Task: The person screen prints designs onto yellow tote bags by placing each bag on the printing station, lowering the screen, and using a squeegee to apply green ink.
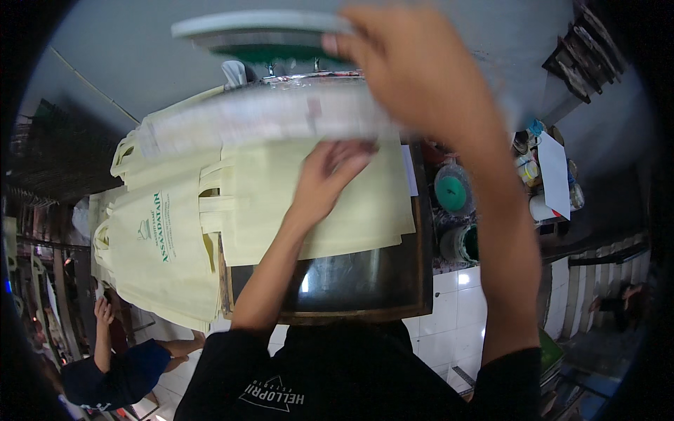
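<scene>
My right hand (414, 67), blurred by motion, grips the right end of a long pale squeegee (263, 21) with green ink along its lower side. Below it a whitish printing screen frame (267, 116) is smeared by motion above the work. A plain pale yellow tote bag (316, 203) lies on a dark board with a wooden rim (365, 312), its handles toward the left. My left hand (321, 184) is over the bag's upper part, fingers stretched toward the frame's near edge; their tips are blurred. I see nothing held in it.
Printed tote bags (161, 231) lie piled to the left. On the right stand a tub with green ink (451, 191), another ink-stained container (460, 244) and a cluttered shelf with a white sheet (553, 175). Another person (119, 365) is at the lower left.
</scene>
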`<state>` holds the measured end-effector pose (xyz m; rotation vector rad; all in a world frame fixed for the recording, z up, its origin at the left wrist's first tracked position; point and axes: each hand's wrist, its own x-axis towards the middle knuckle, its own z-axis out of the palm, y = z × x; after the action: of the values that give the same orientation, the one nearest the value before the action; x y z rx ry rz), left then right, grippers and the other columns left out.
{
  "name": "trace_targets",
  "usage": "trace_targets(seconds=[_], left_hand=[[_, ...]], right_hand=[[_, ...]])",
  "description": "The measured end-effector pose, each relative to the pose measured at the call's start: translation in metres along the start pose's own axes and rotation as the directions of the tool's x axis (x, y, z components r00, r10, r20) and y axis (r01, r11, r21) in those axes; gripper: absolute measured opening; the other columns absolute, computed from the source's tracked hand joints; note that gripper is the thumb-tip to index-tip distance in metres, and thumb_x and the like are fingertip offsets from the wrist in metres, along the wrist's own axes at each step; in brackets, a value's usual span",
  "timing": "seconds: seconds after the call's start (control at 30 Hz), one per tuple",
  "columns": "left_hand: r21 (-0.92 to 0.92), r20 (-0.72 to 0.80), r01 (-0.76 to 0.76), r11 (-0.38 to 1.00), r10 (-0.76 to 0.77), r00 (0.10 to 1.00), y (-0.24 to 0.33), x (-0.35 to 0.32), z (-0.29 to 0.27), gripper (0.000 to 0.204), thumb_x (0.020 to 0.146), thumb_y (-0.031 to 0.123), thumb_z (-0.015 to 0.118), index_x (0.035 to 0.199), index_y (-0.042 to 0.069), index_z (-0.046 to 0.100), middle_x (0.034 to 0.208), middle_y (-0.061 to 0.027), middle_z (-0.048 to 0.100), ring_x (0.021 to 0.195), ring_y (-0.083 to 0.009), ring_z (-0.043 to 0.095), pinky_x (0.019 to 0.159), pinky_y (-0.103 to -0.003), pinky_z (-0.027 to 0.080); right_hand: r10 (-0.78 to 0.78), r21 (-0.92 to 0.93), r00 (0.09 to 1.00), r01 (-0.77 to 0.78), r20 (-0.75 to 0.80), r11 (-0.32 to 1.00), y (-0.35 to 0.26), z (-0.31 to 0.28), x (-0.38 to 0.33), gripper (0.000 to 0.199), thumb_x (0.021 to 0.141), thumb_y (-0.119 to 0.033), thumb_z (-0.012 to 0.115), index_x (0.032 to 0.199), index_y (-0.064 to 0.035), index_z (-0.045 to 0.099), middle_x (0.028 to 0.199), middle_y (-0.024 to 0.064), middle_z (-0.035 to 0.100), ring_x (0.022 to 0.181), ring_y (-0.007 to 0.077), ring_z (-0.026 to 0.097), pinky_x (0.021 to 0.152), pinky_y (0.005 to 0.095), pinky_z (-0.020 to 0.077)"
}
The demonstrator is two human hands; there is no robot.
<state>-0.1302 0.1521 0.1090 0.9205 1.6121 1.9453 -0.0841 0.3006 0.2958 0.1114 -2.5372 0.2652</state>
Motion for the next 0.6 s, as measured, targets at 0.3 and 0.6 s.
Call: trace_targets(seconds=[0.3, 0.6], left_hand=[[-0.350, -0.150, 0.453, 0.820, -0.526, 0.837, -0.061, -0.217, -0.030, 0.027, 0.101, 0.019, 0.065, 0.103, -0.008, 0.068, 0.087, -0.0199, 0.074, 0.069, -0.0220, 0.071, 0.069, -0.034, 0.058], [-0.304, -0.113, 0.569, 0.764, -0.622, 0.775, -0.060, -0.217, -0.033, 0.031, 0.101, 0.026, 0.066, 0.097, -0.005, 0.068, 0.083, -0.0142, 0.072, 0.066, -0.0181, 0.069, 0.068, -0.030, 0.056]], right_hand=[[-0.054, 0.195, 0.991, 0.029, 0.125, 0.980, -0.047, 0.133, -0.203, 0.027, 0.091, -0.012, 0.069, 0.115, -0.0019, 0.064, 0.109, 0.0170, 0.073, 0.093, 0.0357, 0.072, 0.080, 0.0439, 0.0589], [-0.017, 0.249, 0.868, -0.124, 0.496, 0.961, -0.037, 0.113, -0.168, 0.014, 0.096, -0.020, 0.063, 0.096, -0.0060, 0.063, 0.082, 0.0168, 0.069, 0.075, 0.0363, 0.069, 0.063, 0.0477, 0.0537]])
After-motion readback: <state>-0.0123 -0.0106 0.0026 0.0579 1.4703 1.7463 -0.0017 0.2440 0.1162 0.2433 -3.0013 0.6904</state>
